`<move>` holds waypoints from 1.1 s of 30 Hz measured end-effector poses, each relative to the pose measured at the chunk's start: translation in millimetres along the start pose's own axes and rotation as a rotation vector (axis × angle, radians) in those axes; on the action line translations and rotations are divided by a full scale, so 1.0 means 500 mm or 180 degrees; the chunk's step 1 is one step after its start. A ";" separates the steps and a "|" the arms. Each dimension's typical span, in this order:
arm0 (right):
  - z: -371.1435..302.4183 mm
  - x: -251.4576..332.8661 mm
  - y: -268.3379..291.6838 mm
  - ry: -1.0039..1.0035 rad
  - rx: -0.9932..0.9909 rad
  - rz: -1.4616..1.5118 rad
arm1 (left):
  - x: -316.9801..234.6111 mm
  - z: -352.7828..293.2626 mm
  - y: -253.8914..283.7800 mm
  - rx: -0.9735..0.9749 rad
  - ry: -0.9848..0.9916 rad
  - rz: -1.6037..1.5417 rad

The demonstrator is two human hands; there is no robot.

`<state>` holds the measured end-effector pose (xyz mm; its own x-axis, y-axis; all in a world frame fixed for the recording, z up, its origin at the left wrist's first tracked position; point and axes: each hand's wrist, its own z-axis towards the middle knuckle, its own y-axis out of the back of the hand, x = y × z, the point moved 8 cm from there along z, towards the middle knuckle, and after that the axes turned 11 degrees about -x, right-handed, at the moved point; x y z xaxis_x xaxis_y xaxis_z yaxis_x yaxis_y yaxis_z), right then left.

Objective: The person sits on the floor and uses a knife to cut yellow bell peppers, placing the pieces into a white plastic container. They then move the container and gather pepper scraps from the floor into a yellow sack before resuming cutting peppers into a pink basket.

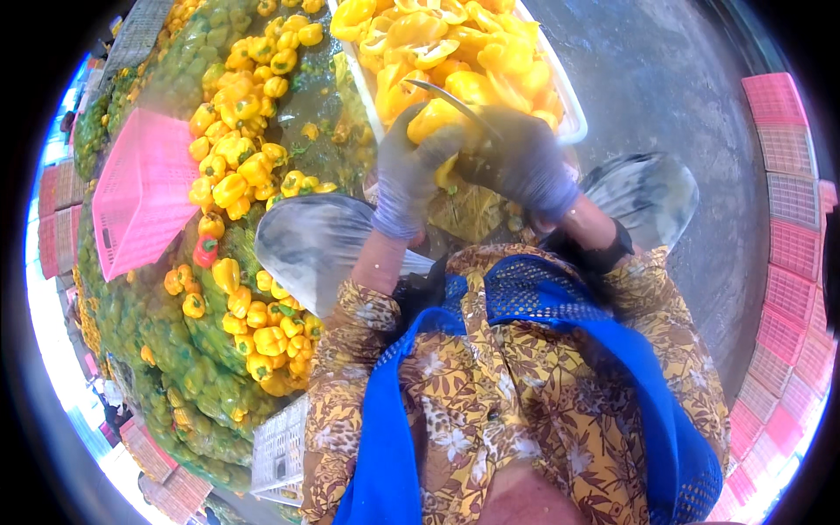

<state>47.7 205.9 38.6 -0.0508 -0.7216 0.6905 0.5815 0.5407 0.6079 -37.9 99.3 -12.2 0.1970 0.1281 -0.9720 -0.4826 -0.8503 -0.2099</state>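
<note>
My left hand (pixel 409 175), in a pale glove, is closed around a yellow bell pepper (pixel 446 173), mostly hidden between my two hands. In my gloved right hand (pixel 523 164) is a knife with a thin curved blade (pixel 444 94). The blade points up and to the left, above the pepper. Just beyond both hands stands a white crate (pixel 573 121) heaped with cut yellow pepper pieces (pixel 472 52).
To my left lie loose yellow peppers (pixel 236 175), one red pepper (pixel 206 251), and full green net sacks (pixel 166 350). A pink crate (pixel 144 192) tilts among them; a white crate (pixel 278 451) is nearer. Stacked pink crates (pixel 792 245) line the far right.
</note>
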 end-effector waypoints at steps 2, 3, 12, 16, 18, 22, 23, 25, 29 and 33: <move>0.002 -0.005 0.005 0.0188 -0.0290 0.0051 | -0.001 -0.003 -0.009 -0.0307 -0.0183 -0.0335; 0.002 -0.004 0.008 0.0217 -0.0480 0.0077 | 0.006 -0.002 -0.006 -0.0439 -0.0235 -0.0243; 0.043 -0.085 0.029 -0.0626 -0.1155 0.1604 | -0.007 -0.035 -0.005 -0.0992 -0.0646 -0.0281; 0.059 -0.109 0.024 -0.1673 -0.0243 0.1618 | 0.018 0.006 -0.012 -0.0640 -0.0099 -0.1196; 0.101 -0.151 0.027 -0.1379 0.0346 0.1248 | 0.015 0.020 -0.028 -0.0392 0.0598 -0.2068; 0.315 -0.099 0.114 -0.1098 -0.0135 0.1993 | 0.006 0.024 -0.008 -0.0302 0.0998 -0.2133; 0.358 -0.090 0.173 -0.0841 -0.0522 0.2569 | 0.006 0.035 -0.023 -0.0125 0.0966 -0.1972; 0.355 -0.079 0.224 -0.0870 -0.0940 0.2171 | 0.007 0.068 -0.023 0.0063 0.0631 -0.1361; 0.270 -0.146 0.222 -0.1372 -0.0765 0.1167 | -0.042 0.096 -0.032 -0.0169 -0.0116 -0.0233; 0.186 -0.206 0.268 -0.1279 -0.0994 0.0810 | -0.128 0.117 -0.162 -0.0060 -0.2607 0.2527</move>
<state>55.5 392.9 85.6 -0.1471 -0.3311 0.9321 0.8252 0.4785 0.3002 -61.6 189.8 60.5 -0.7777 -0.1607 -0.6078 -0.2079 -0.8466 0.4899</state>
